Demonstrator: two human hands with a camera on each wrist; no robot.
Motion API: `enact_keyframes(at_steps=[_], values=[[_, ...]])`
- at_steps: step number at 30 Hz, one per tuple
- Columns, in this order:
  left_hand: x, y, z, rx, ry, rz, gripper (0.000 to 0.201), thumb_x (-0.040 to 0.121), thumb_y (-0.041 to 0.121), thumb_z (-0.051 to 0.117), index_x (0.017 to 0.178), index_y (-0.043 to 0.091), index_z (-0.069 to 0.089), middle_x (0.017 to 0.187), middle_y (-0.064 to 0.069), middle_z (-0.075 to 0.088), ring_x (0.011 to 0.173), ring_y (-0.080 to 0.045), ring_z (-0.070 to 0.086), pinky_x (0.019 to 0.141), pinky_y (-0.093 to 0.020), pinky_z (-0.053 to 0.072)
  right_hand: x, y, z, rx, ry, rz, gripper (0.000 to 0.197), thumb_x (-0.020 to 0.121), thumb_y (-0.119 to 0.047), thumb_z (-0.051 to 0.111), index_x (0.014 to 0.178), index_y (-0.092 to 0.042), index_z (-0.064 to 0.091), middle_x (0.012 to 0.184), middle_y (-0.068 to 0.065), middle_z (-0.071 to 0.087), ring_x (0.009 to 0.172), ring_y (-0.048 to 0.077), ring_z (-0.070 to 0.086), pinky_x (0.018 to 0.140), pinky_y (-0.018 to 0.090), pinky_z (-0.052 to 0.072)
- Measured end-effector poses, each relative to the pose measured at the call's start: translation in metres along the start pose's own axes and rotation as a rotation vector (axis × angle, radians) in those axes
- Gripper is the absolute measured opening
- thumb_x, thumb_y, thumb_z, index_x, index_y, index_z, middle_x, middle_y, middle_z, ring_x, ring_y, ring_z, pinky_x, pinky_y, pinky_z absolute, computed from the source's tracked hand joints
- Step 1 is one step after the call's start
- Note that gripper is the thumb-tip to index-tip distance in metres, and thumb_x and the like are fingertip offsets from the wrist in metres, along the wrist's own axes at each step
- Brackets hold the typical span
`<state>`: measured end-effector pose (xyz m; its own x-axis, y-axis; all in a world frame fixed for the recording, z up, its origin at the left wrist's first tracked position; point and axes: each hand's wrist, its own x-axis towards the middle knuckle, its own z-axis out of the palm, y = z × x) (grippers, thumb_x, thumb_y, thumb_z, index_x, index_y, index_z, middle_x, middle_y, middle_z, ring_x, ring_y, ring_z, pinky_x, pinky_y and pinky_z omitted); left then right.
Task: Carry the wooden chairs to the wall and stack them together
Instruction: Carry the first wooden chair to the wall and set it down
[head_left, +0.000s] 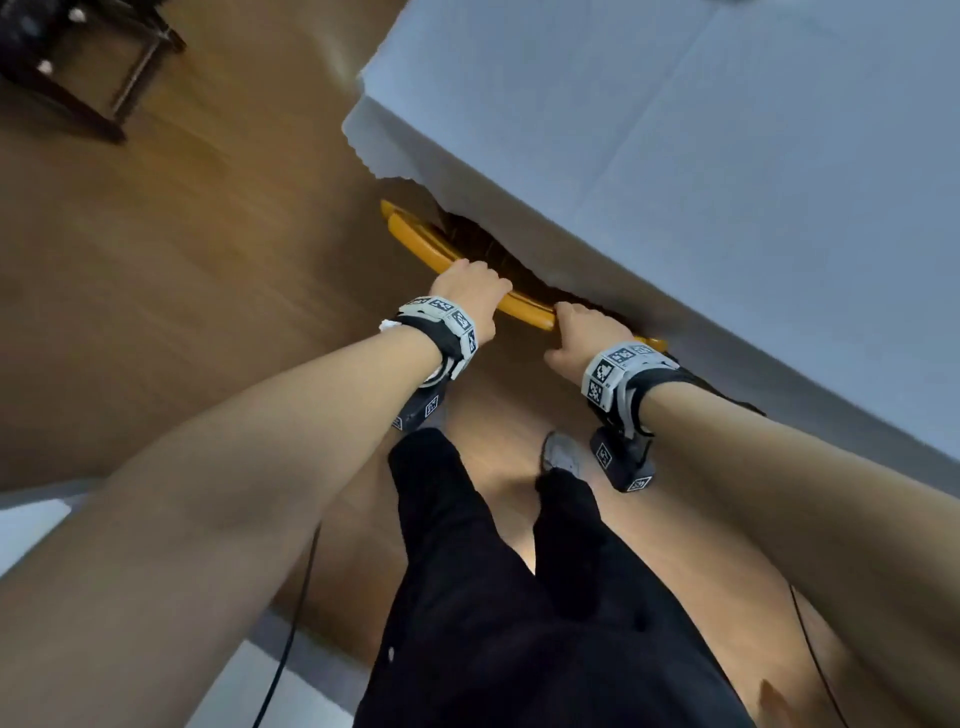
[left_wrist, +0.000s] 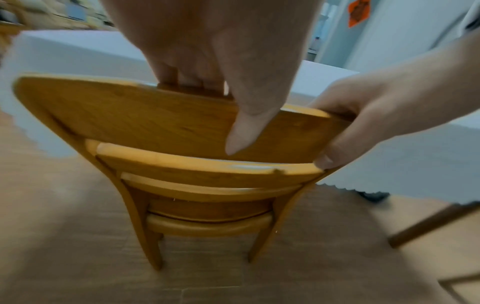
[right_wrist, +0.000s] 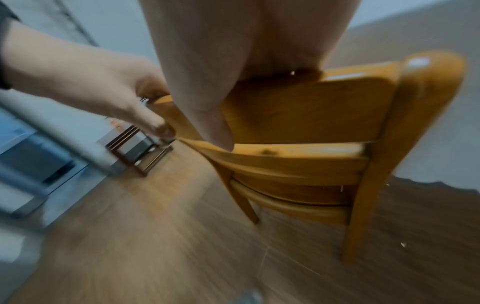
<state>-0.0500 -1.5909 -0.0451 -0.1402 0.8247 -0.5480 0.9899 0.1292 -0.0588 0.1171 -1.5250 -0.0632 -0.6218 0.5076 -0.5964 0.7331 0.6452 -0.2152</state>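
Both hands, left (head_left: 470, 291) and right (head_left: 584, 335), curled round the top rail of a chair (left_wrist: 182, 127) tucked at the tabletop (head_left: 675, 156) edge, grip wrapped tight, probably for drawing it clear.

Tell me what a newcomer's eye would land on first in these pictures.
First, both hands on the top rail of the wooden chair: the left hand and right hand grip it side by side. Next, the table with the pale tablecloth, which fills the upper right of the head view, the chair tucked against its edge. A dark piece of furniture stands far left on the wooden floor.
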Motion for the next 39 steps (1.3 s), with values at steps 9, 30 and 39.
enact_keyframes(at_steps=[9,30,39], values=[[0.040,-0.059,0.005,0.086,-0.115,0.240,0.052,0.086,0.022,0.054,0.138,0.028,0.054,0.097,0.000,0.064,0.081,-0.025,0.059,0.066,-0.033,0.044,0.027,-0.036,0.003,0.070,0.027,0.378,0.030,0.081,-0.029,0.061,0.110,-0.030,0.069,0.090,0.001,0.067,0.077,0.027,0.060,0.067,0.033,0.048],[-0.080,-0.116,0.103,0.257,-0.007,0.511,0.043,0.085,0.025,0.055,0.128,0.023,0.060,0.114,-0.005,0.067,0.102,-0.028,0.063,0.074,-0.032,0.044,-0.064,-0.204,0.129,0.228,0.172,0.592,0.009,0.093,-0.028,0.056,0.097,-0.024,0.063,0.086,0.001,0.065,0.076,0.025,0.062,0.060,0.031,0.043],[-0.165,-0.149,0.157,0.340,-0.020,0.656,0.038,0.082,0.024,0.056,0.119,0.024,0.063,0.108,-0.002,0.068,0.099,-0.027,0.063,0.075,-0.034,0.048,-0.116,-0.309,0.203,0.321,0.224,0.716,0.012,0.092,-0.035,0.060,0.100,-0.026,0.064,0.093,-0.001,0.069,0.084,0.025,0.065,0.062,0.030,0.042]])
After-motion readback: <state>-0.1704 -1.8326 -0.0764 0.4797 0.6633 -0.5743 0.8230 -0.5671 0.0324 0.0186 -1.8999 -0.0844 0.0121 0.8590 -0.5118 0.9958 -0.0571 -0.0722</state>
